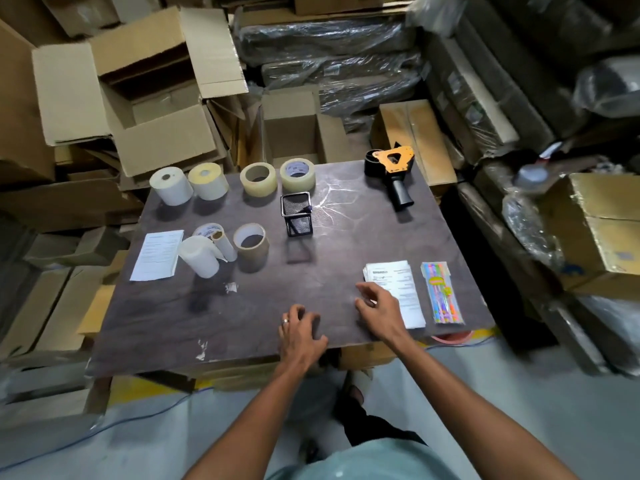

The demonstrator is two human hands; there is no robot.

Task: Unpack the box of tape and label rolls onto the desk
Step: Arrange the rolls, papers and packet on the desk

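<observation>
– Brown desk (346, 237), two hands on it. What do they hold?
– Nothing. The left hand (300, 332) lies near the edge, fingers bent and loose. The right hand (379, 308) is spread open, touching a stack of papers (398, 289).
– Where are the rolls?
– Far past the left hand: two label rolls (188, 183), two tape rolls (277, 176), more rolls (225, 249) nearer.

Matt dark wood desk (242, 323), glossy clear plastic tape rolls (297, 174), black metal mesh pen holder (298, 214).
</observation>
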